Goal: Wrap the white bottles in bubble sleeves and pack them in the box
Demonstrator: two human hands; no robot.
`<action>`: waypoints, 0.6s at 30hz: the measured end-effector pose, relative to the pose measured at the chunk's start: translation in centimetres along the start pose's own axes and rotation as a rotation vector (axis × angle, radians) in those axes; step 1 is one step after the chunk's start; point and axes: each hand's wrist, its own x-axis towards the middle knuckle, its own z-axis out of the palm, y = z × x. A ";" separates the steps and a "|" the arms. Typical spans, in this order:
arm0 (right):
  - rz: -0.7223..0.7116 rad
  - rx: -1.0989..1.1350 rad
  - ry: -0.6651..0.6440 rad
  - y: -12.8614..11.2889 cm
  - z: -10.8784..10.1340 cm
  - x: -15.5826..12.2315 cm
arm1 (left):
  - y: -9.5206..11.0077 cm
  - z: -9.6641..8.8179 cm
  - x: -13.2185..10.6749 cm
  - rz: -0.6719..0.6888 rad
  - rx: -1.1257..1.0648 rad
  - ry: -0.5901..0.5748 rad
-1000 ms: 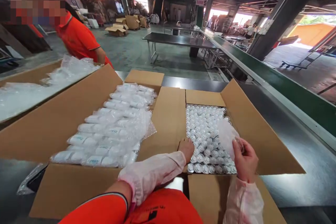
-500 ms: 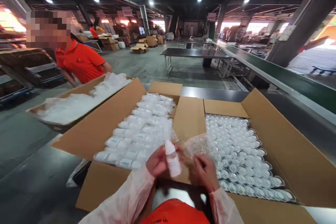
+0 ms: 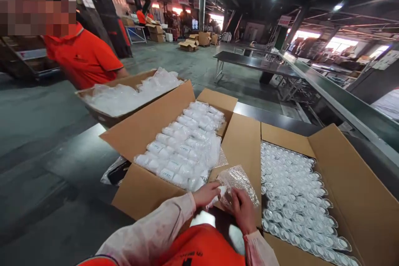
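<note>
My left hand is closed round a small white bottle and covers most of it. The bottle's upper end lies at the mouth of a clear bubble wrap bag. Close beside it, my right hand pinches the near edge of that bag. Both hands are low in front of my body, between two open cartons. White bottles in clear wrap lie in rows inside the left carton. Upright bottles with clear caps stand packed in the right carton.
At the left, a person in a red shirt is by a carton of clear plastic bags. Ahead stand a dark table and a long green conveyor. A raised flap separates the two near cartons.
My left hand has tilted the bottle and brought it against the bag mouth, nearer my right hand. The view has swung left, and the person in red appears closer.
</note>
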 end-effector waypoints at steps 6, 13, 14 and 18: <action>-0.226 -0.140 0.070 -1.0 -0.9 -1.4 | 1.0 0.6 1.6 -0.252 -0.684 -0.229; -0.432 -0.121 0.158 -2.4 -2.3 -1.2 | -0.2 3.8 1.7 -0.017 -0.660 -0.153; -0.449 -0.107 0.163 -2.6 -2.4 -1.3 | -0.3 4.0 1.8 0.008 -0.643 -0.116; -0.522 -0.066 0.159 -3.2 -2.2 -1.8 | -0.3 4.3 2.4 0.027 -0.471 -0.094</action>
